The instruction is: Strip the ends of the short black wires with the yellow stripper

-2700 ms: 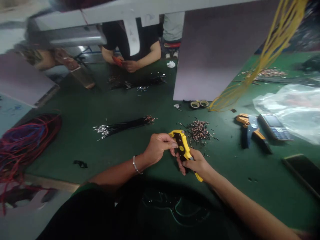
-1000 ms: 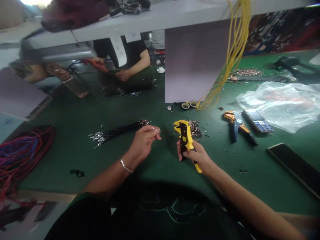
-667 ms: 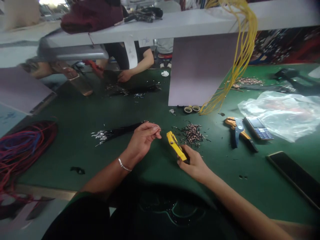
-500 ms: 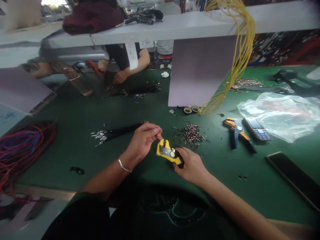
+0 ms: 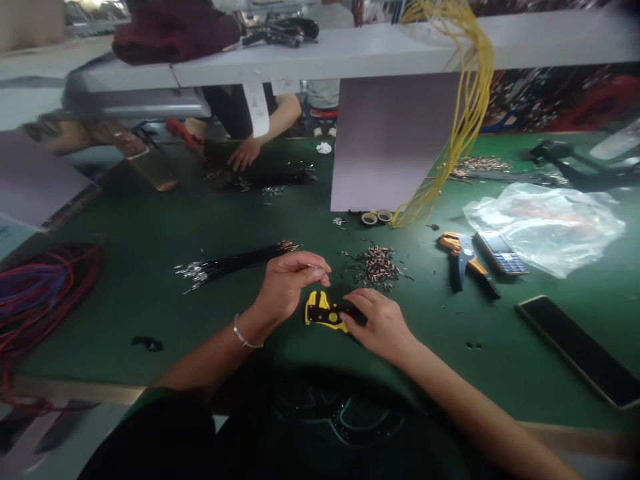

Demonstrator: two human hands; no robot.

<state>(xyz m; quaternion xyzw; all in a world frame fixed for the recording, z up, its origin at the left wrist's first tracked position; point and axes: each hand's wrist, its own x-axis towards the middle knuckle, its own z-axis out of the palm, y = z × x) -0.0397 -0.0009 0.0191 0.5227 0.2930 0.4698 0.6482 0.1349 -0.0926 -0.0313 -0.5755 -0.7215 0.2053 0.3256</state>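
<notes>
In the head view, a green worktop [image 5: 125,287] is crossed by a white shelf [image 5: 360,57], on which a maroon cloth [image 5: 177,32] is placed. A grey panel [image 5: 387,143] is set beneath it, and yellow wires [image 5: 467,100] are draped over its edge. Behind, a person in a dark top [image 5: 227,110] is seen with one hand spread over wires. A red and blue wire coil [image 5: 43,287] is laid at the left; a smartphone [image 5: 580,350], a keypad phone [image 5: 501,253], a blue-and-orange wire stripper [image 5: 467,259] and a clear plastic bag [image 5: 545,227] are placed at the right. Between them, a black wire bundle [image 5: 245,259] and a pile of cut wire ends [image 5: 379,265] are set apart.

The left hand [image 5: 287,283] is held with thumb and fingertips drawn together near the bundle's copper end; whether anything thin is pinched cannot be told. The yellow-and-black wire stripper [image 5: 321,310] is placed just below those fingertips, its handle covered by the right hand [image 5: 380,320]; how firmly that hand is closed cannot be told.

Compared with one second ago, when it was held upright beside the pile, the tool is now turned sideways, its jaws brought nearer the left hand.
</notes>
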